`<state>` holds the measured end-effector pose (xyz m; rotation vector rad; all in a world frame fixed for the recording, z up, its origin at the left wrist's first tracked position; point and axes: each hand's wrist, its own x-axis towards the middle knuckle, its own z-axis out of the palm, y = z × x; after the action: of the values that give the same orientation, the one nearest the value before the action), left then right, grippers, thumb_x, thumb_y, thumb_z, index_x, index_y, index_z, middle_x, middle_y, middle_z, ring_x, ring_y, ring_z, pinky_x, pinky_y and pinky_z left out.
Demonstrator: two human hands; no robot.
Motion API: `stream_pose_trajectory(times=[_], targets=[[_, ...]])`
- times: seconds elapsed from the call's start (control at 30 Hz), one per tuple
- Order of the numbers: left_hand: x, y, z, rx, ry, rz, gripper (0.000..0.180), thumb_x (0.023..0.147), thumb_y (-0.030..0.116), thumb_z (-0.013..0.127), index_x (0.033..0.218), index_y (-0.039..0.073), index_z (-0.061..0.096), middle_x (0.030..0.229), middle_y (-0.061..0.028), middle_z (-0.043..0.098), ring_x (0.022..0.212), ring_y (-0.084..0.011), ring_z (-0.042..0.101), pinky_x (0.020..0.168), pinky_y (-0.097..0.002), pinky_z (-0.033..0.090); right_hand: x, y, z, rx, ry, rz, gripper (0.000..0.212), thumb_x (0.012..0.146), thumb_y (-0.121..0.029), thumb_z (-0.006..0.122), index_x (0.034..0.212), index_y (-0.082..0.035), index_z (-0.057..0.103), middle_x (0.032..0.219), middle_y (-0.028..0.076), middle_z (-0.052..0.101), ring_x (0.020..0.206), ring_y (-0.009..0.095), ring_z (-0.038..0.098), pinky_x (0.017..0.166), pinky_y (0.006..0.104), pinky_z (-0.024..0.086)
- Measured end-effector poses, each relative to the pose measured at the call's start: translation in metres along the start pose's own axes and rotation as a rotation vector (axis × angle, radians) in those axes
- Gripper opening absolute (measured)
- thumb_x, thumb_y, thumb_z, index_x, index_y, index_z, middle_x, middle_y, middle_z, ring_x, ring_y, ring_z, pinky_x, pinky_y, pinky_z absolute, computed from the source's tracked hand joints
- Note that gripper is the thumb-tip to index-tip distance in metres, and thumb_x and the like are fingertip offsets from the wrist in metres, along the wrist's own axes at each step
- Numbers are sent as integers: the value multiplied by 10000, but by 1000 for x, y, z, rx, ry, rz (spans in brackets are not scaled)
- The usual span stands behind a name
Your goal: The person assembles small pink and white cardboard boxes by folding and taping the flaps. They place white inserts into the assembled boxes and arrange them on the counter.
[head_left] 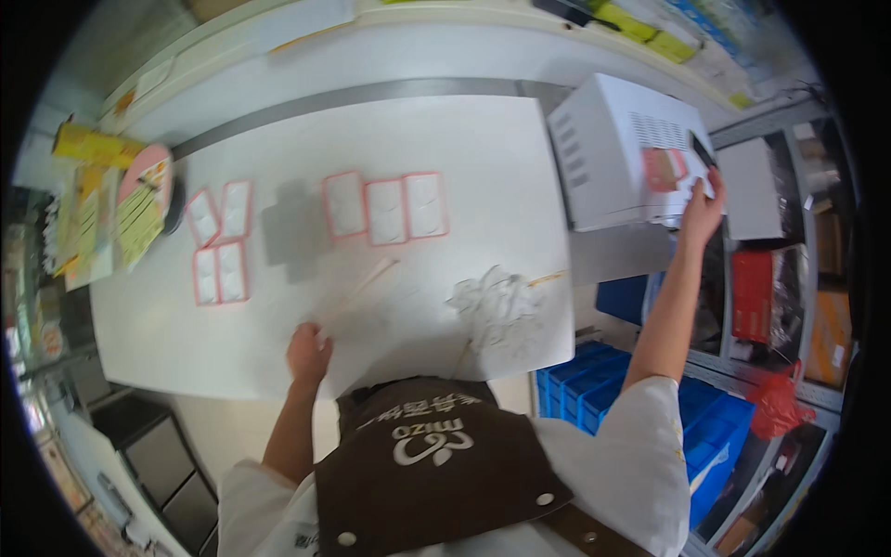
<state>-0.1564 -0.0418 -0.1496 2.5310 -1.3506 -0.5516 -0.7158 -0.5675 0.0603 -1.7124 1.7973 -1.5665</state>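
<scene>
My left hand (308,353) rests low over the white table (278,357), its thumb and fingers apart with nothing seen in them. Ahead of it lies a pale, slim pointed strip (373,276). My right arm stretches far out to a white boxy appliance (608,153). On its top, the fingertips of my right hand (705,209) meet the lower end of a dark slim flat object (702,148), perhaps a phone. Beside these fingers is a small pink and brown packet (663,169). Three white rectangles with pink rims (387,212) lie mid-table, and several similar ones (220,272) farther left.
Crumpled whitish scraps (501,302) lie at the table's right, beside a thin yellow stick (548,278). A round pink-rimmed item (147,176) and yellow papers (139,223) stand at the left edge. Blue crates (594,381) sit below right, near metal shelving with a red bag (781,404).
</scene>
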Motion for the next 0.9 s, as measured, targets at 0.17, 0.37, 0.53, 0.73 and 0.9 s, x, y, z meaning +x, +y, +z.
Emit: stream_pose_trajectory(times=[0.17, 0.37, 0.53, 0.73, 0.9], targets=[[-6, 4, -10, -225, -38, 106, 95, 933, 171, 704, 991, 101, 677, 1007, -101, 679, 971, -343, 674, 818, -454, 557, -160, -79, 29, -45, -461, -76, 312, 1017, -77, 602, 1320, -24, 650, 1218, 65, 716, 899, 135, 643, 814, 306, 530], [-14, 41, -56, -906, -231, -215, 239, 1022, 277, 680, 979, 41, 688, 904, -107, 754, 782, -218, 692, 755, -336, 543, -380, -130, 72, 182, -1455, 210, 282, 1003, -200, 661, 1250, -72, 706, 1052, 85, 742, 922, 177, 671, 859, 314, 536], [-32, 26, -101, -1185, -564, -79, 294, 1044, 297, 670, 949, 20, 690, 850, -48, 727, 754, -103, 653, 725, -279, 537, -426, -230, 78, 544, -1473, 457, 503, 1003, -187, 661, 1481, -77, 548, 1227, 54, 719, 941, 132, 636, 810, 294, 525], [-46, 1, -148, -1055, -666, -123, 255, 1037, 282, 681, 941, 46, 689, 773, 2, 653, 709, -84, 618, 663, -256, 520, -398, -311, 81, 963, -1351, 632, 394, 970, -68, 628, 1360, -87, 575, 1205, 76, 686, 931, 85, 590, 709, 235, 469], [-46, -33, -157, -1339, -277, -272, 236, 1041, 301, 677, 1019, 66, 684, 812, 12, 650, 654, -69, 569, 619, -221, 468, -422, -359, 91, 935, -1347, 320, 221, 952, -61, 695, 1144, -105, 595, 1071, -8, 625, 1000, 85, 594, 800, 266, 506]])
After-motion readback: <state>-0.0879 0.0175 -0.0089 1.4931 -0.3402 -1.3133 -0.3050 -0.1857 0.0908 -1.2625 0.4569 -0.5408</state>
